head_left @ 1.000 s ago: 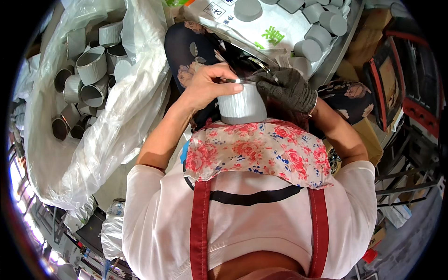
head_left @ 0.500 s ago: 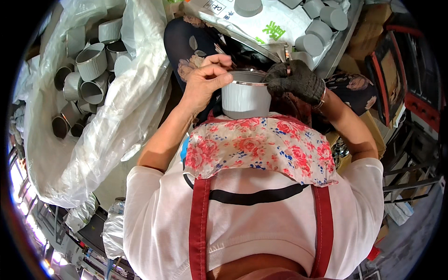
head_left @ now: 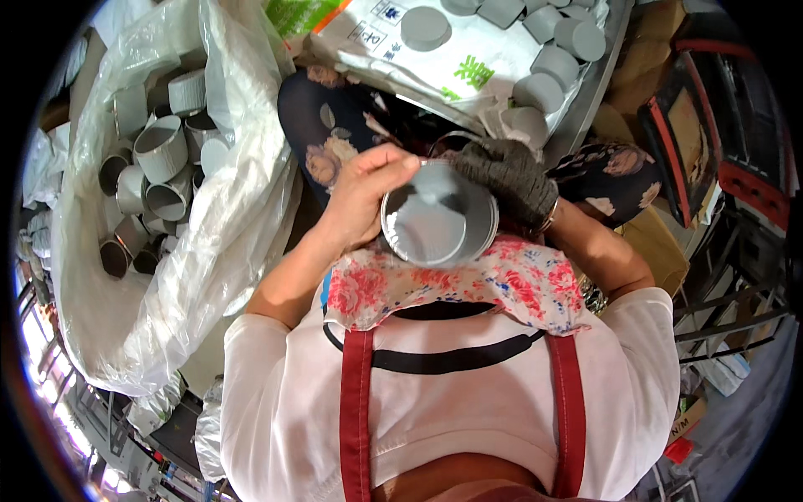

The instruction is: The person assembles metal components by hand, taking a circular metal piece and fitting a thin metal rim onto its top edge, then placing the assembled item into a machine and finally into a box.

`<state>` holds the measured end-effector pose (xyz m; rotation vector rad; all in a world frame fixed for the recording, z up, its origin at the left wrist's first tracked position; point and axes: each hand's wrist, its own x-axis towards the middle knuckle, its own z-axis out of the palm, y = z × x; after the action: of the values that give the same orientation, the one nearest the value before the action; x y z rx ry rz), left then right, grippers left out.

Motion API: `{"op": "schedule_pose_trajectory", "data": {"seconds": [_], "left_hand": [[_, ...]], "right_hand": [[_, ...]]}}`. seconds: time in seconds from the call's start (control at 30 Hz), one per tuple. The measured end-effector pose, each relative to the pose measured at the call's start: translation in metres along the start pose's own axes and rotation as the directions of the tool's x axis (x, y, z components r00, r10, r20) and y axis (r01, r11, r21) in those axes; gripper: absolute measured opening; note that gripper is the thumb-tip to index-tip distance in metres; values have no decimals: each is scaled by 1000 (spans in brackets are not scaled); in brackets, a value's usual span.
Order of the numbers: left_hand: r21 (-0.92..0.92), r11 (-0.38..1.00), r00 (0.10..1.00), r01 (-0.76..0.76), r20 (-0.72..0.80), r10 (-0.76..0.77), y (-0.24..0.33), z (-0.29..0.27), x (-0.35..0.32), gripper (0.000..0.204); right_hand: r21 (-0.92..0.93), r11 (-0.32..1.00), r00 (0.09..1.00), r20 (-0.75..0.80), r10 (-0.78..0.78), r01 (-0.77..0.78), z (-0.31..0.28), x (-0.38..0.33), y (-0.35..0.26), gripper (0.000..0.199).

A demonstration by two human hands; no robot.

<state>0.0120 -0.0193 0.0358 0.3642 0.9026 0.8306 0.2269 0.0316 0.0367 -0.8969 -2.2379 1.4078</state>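
A grey metal pot [head_left: 428,226] is tipped so its open mouth and smooth inside face me, low against my floral apron bib [head_left: 535,280]. My bare left hand [head_left: 365,194] grips its left rim, with the thumb on top of the edge. On the far right side of the rim, my right hand [head_left: 512,182], in a dark knitted glove, is closed over the edge. A thin curved strip [head_left: 456,135] shows beside the gloved fingers; whether they hold it I cannot tell.
On my left, a large clear plastic bag [head_left: 167,293] holds several grey ribbed pots [head_left: 161,151]. Ahead, a tray [head_left: 592,109] lined with a printed white sack [head_left: 401,63] carries several grey round pieces [head_left: 425,29]. Red-and-black frames [head_left: 682,142] stand at the right.
The pot has tilted from upright, so its mouth now faces me, and has come lower. Both hands moved down with it, the gloved right hand also leftward.
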Motion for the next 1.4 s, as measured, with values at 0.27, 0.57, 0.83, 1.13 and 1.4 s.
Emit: {"op": "schedule_pose_trajectory", "data": {"seconds": [0.27, 0.57, 0.83, 1.13, 1.4], "left_hand": [[63, 980, 975, -186, -107, 192, 19, 9, -5, 5], [990, 52, -427, -135, -105, 898, 113, -24, -106, 35], [674, 500, 419, -544, -298, 857, 69, -25, -14, 40], [349, 806, 670, -477, -450, 591, 50, -6, 83, 65], [193, 919, 884, -345, -263, 387, 29, -21, 61, 17]], "right_hand": [[363, 893, 964, 125, 236, -265, -12, 39, -5, 26], [-358, 856, 884, -416, 212, -374, -54, 182, 175, 79], [-631, 532, 759, -144, 635, -565, -13, 251, 253, 113], [-225, 965, 980, -173, 96, -135, -42, 156, 130, 101], [200, 978, 952, -282, 122, -66, -44, 69, 32, 32]]}}
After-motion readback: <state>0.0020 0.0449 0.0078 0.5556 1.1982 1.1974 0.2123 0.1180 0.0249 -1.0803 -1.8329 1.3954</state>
